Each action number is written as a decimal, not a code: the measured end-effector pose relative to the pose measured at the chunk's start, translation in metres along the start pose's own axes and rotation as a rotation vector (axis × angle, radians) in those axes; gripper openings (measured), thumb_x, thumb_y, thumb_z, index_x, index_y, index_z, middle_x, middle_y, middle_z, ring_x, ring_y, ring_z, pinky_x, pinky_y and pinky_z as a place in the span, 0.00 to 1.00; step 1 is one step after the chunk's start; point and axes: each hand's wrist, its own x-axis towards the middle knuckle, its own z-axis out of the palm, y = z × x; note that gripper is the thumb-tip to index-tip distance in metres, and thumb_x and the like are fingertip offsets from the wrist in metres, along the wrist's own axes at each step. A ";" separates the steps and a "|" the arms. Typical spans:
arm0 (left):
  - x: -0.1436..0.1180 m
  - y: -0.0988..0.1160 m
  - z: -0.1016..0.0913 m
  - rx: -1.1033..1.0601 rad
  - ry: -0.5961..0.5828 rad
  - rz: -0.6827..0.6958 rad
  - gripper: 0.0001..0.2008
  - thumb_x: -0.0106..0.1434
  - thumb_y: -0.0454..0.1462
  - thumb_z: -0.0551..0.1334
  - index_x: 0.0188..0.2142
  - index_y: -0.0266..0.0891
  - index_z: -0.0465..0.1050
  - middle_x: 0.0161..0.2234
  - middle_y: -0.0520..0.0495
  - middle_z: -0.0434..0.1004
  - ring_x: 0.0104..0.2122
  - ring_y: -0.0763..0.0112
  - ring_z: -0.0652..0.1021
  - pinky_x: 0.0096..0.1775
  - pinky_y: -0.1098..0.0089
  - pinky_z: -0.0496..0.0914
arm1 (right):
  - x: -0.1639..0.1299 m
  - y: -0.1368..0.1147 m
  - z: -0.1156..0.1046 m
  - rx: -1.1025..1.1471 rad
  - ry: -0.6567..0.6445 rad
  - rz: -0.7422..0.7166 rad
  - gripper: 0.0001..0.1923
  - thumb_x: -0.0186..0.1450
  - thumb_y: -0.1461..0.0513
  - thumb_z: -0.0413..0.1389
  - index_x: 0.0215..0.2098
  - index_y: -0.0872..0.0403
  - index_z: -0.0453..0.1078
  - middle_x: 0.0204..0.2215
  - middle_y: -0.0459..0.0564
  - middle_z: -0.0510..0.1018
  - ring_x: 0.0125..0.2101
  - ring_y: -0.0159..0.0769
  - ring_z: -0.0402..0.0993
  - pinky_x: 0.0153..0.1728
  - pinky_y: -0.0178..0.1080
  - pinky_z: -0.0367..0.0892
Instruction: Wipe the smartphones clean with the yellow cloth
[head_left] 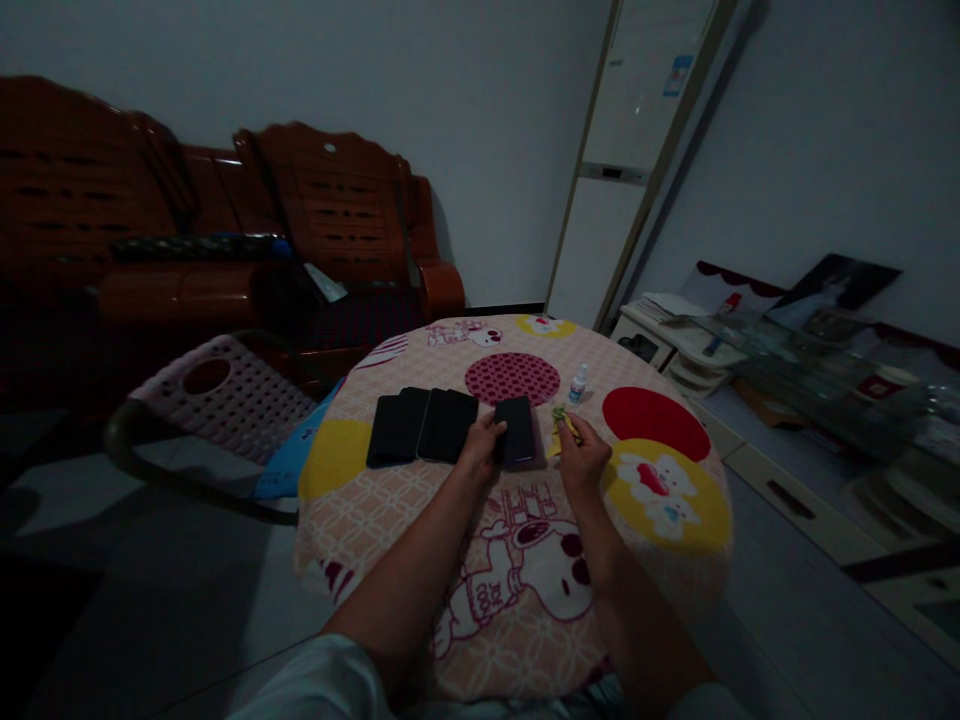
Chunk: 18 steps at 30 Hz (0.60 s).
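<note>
We see a round table (420,520) covered with a cartoon-printed cloth, filling the middle of the view. At ten o'clock from it stands a dark wooden sofa (225,230), and at one o'clock a tall white air-conditioner cabinet (637,150) rises against the wall. At three o'clock a low glass-topped cabinet (810,380) holds papers and clutter. A pink perforated plastic chair (225,395) sits at nine o'clock, just beside the table.

On the cloth, at eleven o'clock from our hands, a row of dark phones (420,425) lies flat, overlapping one another. Just beside them, toward three o'clock, one separate dark phone (517,428) lies flat; our left hand (484,445) rests its fingers on that phone's left edge, gripping it lightly. Our right hand (581,455) is closed around a small yellow-green cloth (564,418), pinched near the phone's right edge. A small white bottle (577,384) stands upright at twelve o'clock from the right hand, near it but apart.
</note>
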 end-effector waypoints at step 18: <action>-0.016 -0.022 0.022 0.110 -0.248 -0.041 0.17 0.48 0.23 0.62 0.38 0.38 0.73 0.28 0.49 0.76 0.24 0.74 0.76 0.27 0.76 0.69 | -0.016 -0.023 0.012 -0.044 -0.056 -0.269 0.12 0.64 0.60 0.53 0.42 0.55 0.76 0.36 0.54 0.82 0.35 0.39 0.79 0.37 0.38 0.74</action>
